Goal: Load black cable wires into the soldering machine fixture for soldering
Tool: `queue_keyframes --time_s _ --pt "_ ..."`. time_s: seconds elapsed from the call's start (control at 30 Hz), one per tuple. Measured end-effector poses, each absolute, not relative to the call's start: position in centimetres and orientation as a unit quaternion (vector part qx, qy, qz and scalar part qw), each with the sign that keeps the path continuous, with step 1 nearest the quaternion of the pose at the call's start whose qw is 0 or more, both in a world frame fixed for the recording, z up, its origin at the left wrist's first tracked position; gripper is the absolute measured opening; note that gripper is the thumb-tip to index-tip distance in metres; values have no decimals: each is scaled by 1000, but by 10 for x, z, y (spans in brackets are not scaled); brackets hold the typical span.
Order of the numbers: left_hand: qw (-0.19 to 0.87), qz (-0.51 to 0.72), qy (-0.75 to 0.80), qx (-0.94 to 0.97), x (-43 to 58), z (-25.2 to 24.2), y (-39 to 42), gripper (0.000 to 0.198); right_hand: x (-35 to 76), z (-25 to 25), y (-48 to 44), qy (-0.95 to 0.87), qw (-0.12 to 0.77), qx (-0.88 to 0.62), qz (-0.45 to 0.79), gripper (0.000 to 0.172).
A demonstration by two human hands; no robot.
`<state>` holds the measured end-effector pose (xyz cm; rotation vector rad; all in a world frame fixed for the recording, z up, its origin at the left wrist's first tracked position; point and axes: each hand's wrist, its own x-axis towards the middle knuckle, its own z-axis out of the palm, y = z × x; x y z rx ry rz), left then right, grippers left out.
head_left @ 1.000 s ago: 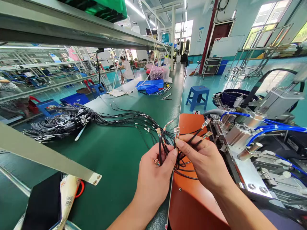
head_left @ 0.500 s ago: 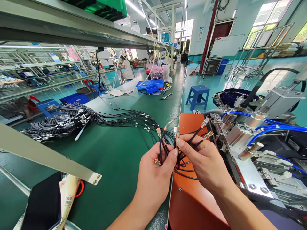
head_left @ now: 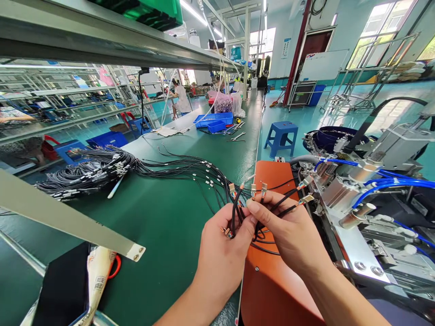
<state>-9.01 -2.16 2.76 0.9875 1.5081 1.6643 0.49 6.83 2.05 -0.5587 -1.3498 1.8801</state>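
At the left, we are seeing a coiled bundle of black cables (head_left: 91,174) lying on the green tabletop (head_left: 159,235), its loose lengths running rightward, long axes mostly crosswise, to our hands. Our left hand (head_left: 226,244) is reaching up from the bottom edge, its back facing us, its fingers curling around several cable ends and grasping them against the thumb; one end is pointing leftward, low in that grasp. Between the hands, small metal-tipped plugs (head_left: 253,190) are standing nearly upright, tips up. Our right hand (head_left: 288,226) is coming in from the lower right, slanting leftward, its thumb meeting the left thumb and its fingers gripping more ends, two of which are pointing rightward and slightly up. Beneath it, an orange panel (head_left: 275,280) is lying beside a metal machine (head_left: 343,194).
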Motion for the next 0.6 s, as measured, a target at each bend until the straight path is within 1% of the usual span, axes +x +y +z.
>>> queue_keyframes --time_s 0.2,0.33,0.5,0.6 --pt "376 651 549 365 -94 26 -20 21 6 22 69 -558 369 -221 710 19" --pt "413 658 517 360 -95 26 -18 24 6 23 68 -581 385 -210 686 15" --pt "436 644 498 385 -94 29 -19 24 7 26 67 -604 350 -206 686 12" --pt "434 637 498 397 -93 30 -20 27 7 26 67 -614 357 -205 673 12"
